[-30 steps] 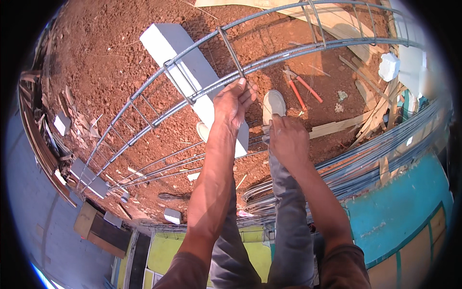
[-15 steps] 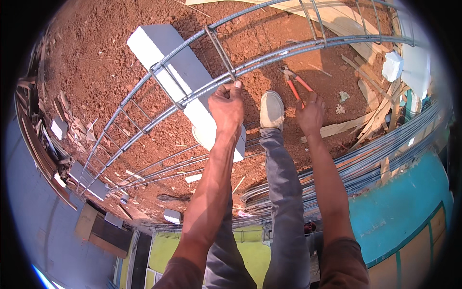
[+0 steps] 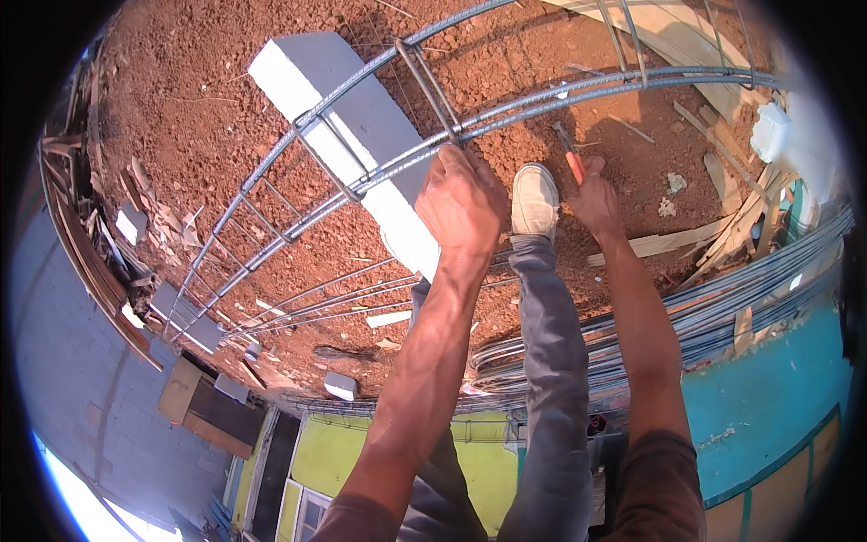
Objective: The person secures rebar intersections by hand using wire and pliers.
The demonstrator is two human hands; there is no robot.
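A long rebar cage (image 3: 397,163), made of ribbed bars with square stirrups, curves across the view. My left hand (image 3: 462,203) is closed right at the near bars, beside the foot of a stirrup (image 3: 427,86). Its knuckles hide whatever the fingers pinch. To the right, my right hand (image 3: 596,203) grips red-handled pliers (image 3: 575,167), their jaws pointing up and away over the soil, apart from the cage. Only one handle clearly shows. Under the cage lies a long white block (image 3: 361,113), tilted across the red ground.
My shoe (image 3: 536,200) stands between my hands. A bundle of steel bars (image 3: 713,312) lies at the right, near a turquoise surface (image 3: 759,388). Wooden boards (image 3: 668,239) and scraps litter the right side. More debris (image 3: 153,226) lies along the left wall.
The pliers' handles, spread apart before, now look brought together in my right hand. My left hand has turned, its back now facing up, still at the stirrup. The whole view has shifted slightly.
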